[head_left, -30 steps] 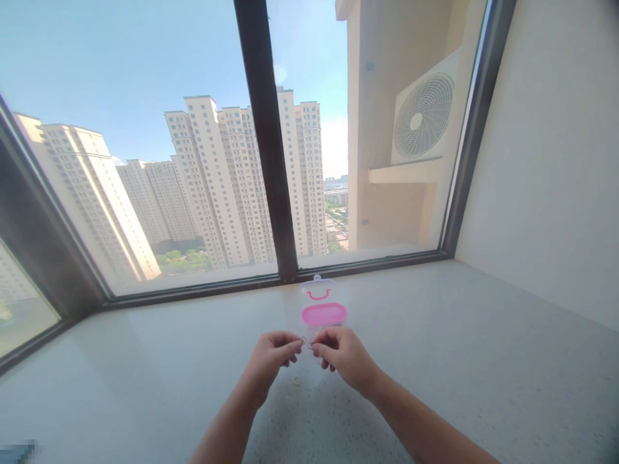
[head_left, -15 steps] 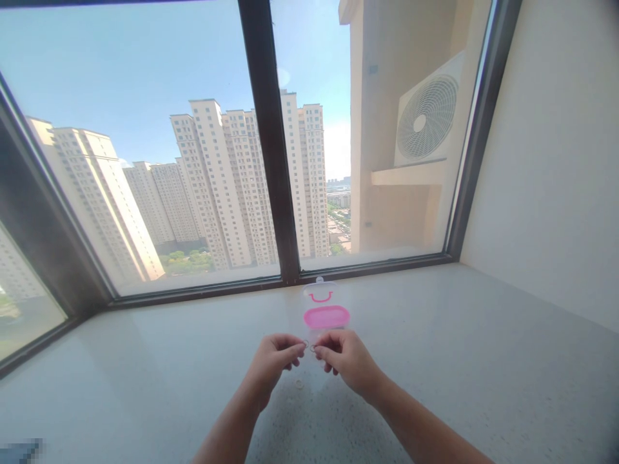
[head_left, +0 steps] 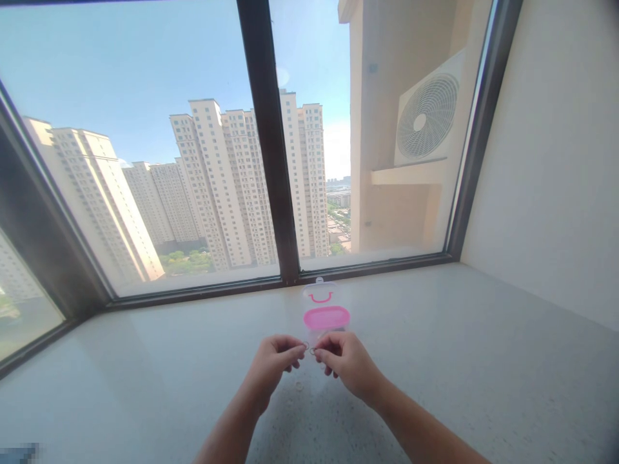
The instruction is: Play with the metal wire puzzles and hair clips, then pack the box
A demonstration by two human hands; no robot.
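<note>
My left hand (head_left: 278,357) pinches a small thin ring (head_left: 306,347) between thumb and forefinger. Close beside it, my right hand (head_left: 345,361) pinches another small ring (head_left: 313,351) in the same way. The two rings are almost touching; whether they are linked I cannot tell. Just beyond my fingers stands a clear plastic box with a pink rim (head_left: 327,317), its lid (head_left: 320,293) with a pink handle tipped back towards the window. My right hand hides part of the box's front. A small pale ring-like piece (head_left: 298,386) lies on the speckled sill below my hands.
The pale stone sill (head_left: 193,361) spreads to both sides. A dark window frame (head_left: 285,258) borders its far edge, and a white wall (head_left: 546,161) rises on the right. A blurred dark item (head_left: 17,453) sits at the lower left corner.
Both hands have dipped very slightly, each still pinching its ring. The box and the piece on the sill stay put.
</note>
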